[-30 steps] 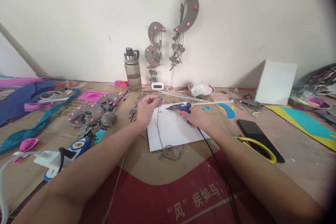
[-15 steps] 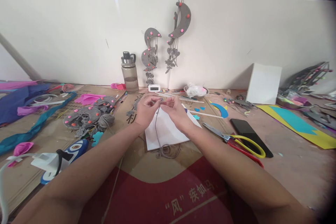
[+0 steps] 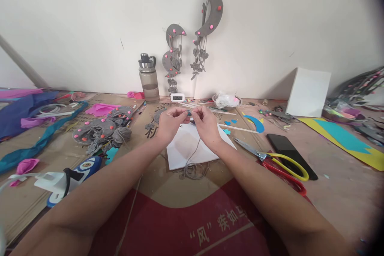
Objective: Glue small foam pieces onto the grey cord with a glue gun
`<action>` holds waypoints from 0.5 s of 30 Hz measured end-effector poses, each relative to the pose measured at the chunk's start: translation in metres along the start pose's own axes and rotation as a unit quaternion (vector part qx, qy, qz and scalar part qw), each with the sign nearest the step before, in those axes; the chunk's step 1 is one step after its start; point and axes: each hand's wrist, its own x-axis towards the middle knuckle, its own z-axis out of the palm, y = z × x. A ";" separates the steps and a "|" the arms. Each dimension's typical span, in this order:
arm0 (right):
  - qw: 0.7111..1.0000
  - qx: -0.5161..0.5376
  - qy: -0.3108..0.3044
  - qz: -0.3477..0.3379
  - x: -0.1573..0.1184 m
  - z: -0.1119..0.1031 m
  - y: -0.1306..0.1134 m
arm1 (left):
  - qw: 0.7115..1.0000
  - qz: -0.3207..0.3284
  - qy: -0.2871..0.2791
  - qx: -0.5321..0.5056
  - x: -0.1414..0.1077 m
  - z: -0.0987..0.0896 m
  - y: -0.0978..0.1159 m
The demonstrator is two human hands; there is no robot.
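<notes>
Above a white paper sheet, both hands meet with their fingertips almost touching. My left hand pinches a small dark teal piece, whose exact kind is too small to tell. Grey yarn runs up into my right hand, which is closed in a pinch on it. Below, the yarn's slack lies in loose loops at the sheet's near edge. Fingers partly hide the piece and the yarn's end.
Scissors with yellow and red handles lie right, against a black phone. Left are grey felt pieces with yarn and a blue-and-white plug strip. A water bottle and small clock stand behind; moon hangings hang above.
The yarn strand hung from between the hands near the left fingers; now it runs from my right hand. The teal piece now shows at the left fingertips. The view has tilted slightly down.
</notes>
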 end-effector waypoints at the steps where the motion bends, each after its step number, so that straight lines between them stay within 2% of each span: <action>1: 1.000 -0.014 0.001 -0.009 0.000 -0.001 0.000 | 1.000 -0.002 -0.004 -0.005 0.000 0.000 0.000; 6: 0.996 -0.078 0.010 -0.047 -0.001 -0.002 0.002 | 1.000 -0.009 -0.014 -0.005 -0.004 0.002 0.004; 15: 0.989 -0.121 0.018 -0.082 -0.002 -0.003 0.002 | 1.000 -0.013 -0.009 0.017 -0.005 0.004 0.010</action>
